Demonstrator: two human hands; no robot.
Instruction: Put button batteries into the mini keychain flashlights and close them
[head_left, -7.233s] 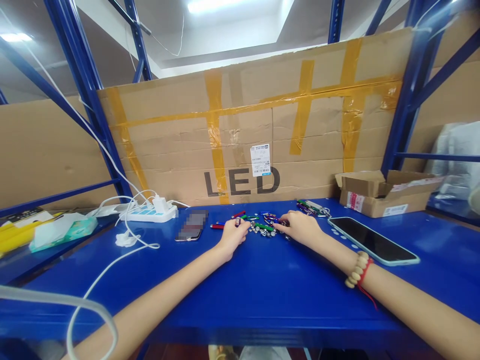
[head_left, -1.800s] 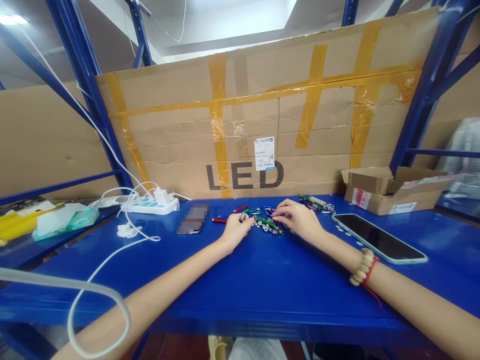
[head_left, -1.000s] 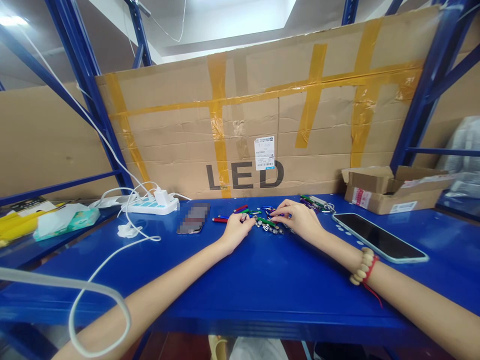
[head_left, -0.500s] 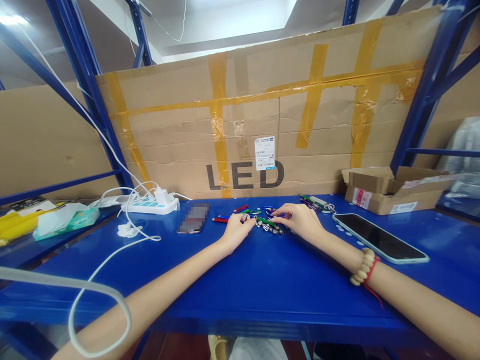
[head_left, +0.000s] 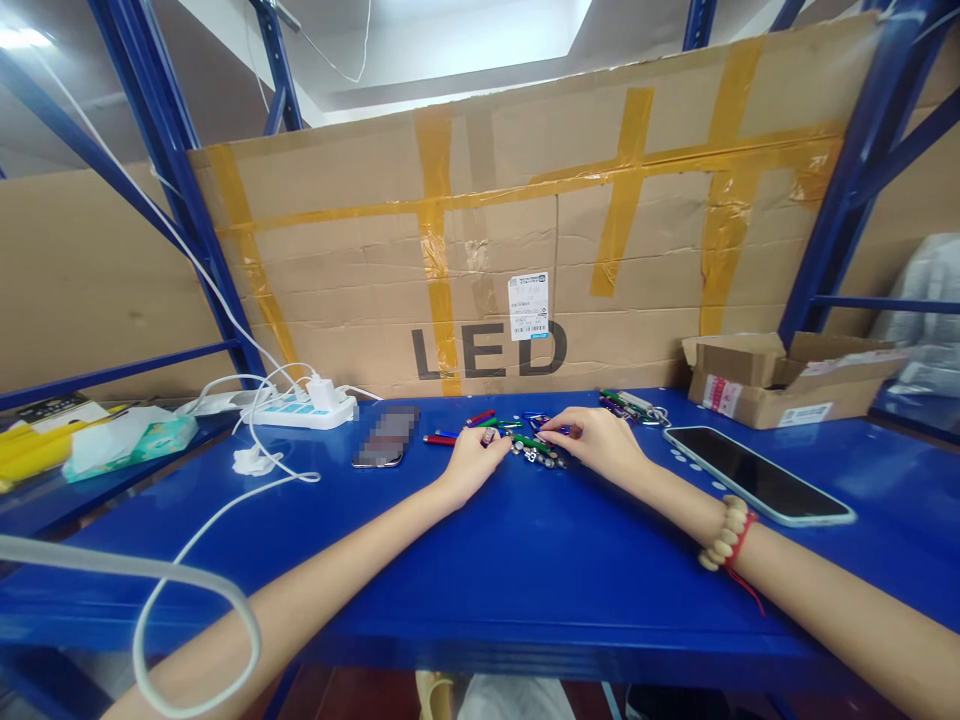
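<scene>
Two hands at work over a pile of small coloured tubes (head_left: 531,441), which lies on the blue bench (head_left: 480,570). Clock directions are read from the pile, twelve o'clock being toward the upright cardboard sheet (head_left: 337,290). The tubes are green, blue and red, with silvery ends gathered toward six o'clock. The left hand (head_left: 474,465) rests at eight o'clock, its fingers curled inward beside the pile; a small silver-and-dark piece shows at the fingers, but whether it is gripped cannot be told. One red tube (head_left: 440,439) projects past this hand at nine o'clock, and a second red tube (head_left: 481,417) lies at ten o'clock. The right hand (head_left: 600,443) stands at three o'clock, thumb and forefinger drawn together at the edge of the pile; whether a tube is pinched between them cannot be told. A beaded bracelet (head_left: 724,535) circles the right wrist. A separate bundle of tubes (head_left: 628,407) lies at two o'clock, with an open carton (head_left: 750,395) farther out. A large phone (head_left: 761,475) lies between three and four o'clock; a smaller phone (head_left: 384,440) and a white power strip (head_left: 300,411) lie toward nine o'clock.
</scene>
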